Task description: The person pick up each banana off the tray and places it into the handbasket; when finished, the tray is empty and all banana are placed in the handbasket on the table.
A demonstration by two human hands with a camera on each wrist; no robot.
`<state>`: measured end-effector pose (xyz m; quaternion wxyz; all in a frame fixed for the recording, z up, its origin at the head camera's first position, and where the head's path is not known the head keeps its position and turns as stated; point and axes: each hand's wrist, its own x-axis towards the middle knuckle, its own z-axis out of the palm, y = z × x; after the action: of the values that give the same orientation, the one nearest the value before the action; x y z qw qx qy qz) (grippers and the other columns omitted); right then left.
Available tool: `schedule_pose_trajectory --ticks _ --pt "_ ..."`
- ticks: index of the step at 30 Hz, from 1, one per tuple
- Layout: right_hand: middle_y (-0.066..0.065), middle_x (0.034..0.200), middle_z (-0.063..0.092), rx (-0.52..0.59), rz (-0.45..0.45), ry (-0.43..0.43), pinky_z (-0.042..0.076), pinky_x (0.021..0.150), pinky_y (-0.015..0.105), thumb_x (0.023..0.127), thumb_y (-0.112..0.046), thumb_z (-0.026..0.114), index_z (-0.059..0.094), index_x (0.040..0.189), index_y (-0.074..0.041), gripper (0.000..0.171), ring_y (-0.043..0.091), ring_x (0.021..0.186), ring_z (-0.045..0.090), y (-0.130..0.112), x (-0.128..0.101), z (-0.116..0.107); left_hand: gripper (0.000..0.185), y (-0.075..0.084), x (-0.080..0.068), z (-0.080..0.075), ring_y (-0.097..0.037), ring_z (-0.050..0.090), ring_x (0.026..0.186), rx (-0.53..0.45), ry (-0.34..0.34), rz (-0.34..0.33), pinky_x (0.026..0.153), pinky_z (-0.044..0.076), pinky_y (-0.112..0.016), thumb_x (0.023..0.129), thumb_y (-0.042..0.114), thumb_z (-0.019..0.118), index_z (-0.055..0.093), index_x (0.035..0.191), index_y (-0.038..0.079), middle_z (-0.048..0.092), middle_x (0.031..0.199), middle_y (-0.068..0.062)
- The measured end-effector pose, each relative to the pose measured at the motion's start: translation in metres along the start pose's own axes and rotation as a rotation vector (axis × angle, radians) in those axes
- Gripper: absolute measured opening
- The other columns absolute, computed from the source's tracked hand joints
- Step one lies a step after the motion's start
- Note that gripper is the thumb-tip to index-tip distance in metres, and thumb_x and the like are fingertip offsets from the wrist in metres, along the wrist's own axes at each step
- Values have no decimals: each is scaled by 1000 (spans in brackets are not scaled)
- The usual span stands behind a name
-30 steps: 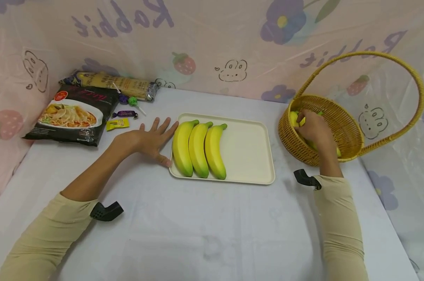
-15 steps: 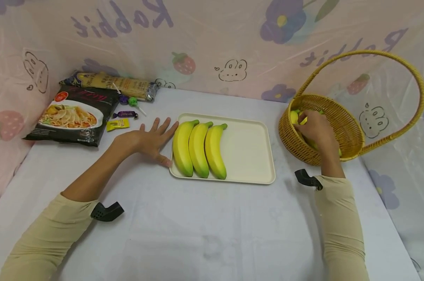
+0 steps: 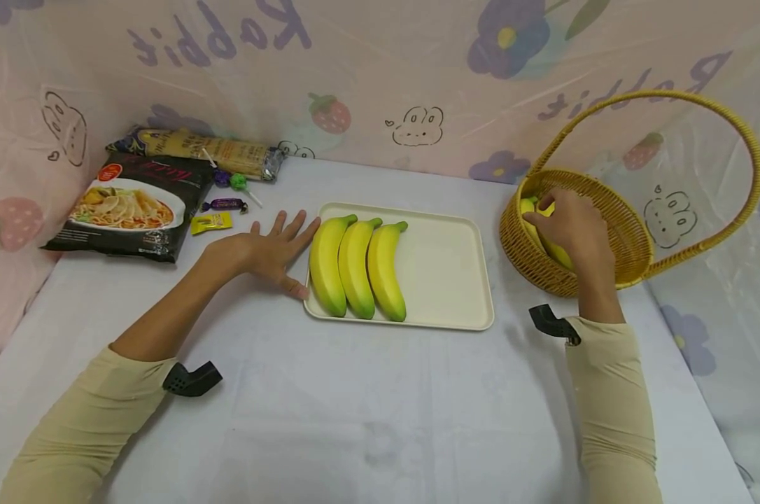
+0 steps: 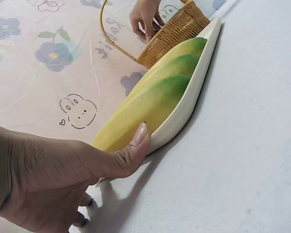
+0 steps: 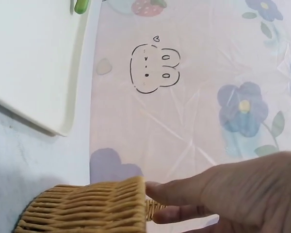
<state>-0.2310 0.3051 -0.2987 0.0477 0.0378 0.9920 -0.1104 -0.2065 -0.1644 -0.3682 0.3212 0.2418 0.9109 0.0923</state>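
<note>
The right hand (image 3: 572,227) is gripping a banana (image 3: 546,234) inside the basket (image 3: 607,210) at the tabletop's right edge; lifting could be tipping it. The left hand (image 3: 263,252) is lying flat, bracing the tray's (image 3: 443,273) left edge.

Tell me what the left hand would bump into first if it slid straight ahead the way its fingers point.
Probably the cream tray: the left hand lies flat, fingers aimed up and right, almost at its near-left rim, with the nearest banana just beyond.

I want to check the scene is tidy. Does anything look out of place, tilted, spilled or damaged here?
Nothing stands out. Three bananas lie side by side on the left part of the tray. The basket sits upright, its handle leaning right. The right hand grips a banana inside it; the left hand rests flat beside the tray.
</note>
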Motion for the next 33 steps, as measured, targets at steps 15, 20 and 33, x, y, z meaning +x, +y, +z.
schedule_pose_trajectory --ticks 15,20,33 --pt "30 117 68 31 -101 31 53 78 55 102 -41 65 62 129 5 54 41 94 61 -31 -25 -15 134 0 0 0 -57 -20 157 5 -2 -1 118 -2 -85 86 65 76 -17 166 10 -24 171 -26" --pt "27 115 69 74 -175 9 53 79 52 102 -42 66 65 125 1 49 38 96 63 -46 -33 -18 134 0 0 1 -58 -20 156 -2 2 3 118 -3 -85 86 64 77 -17 166 10 -24 171 -27" --pt "27 112 74 117 -317 -159 57 85 54 102 -44 67 60 134 -3 52 37 97 72 -85 -45 -12 135 2 -2 1 -58 -20 157 -17 10 6 118 -3 -86 86 62 78 -17 166 10 -23 171 -27"
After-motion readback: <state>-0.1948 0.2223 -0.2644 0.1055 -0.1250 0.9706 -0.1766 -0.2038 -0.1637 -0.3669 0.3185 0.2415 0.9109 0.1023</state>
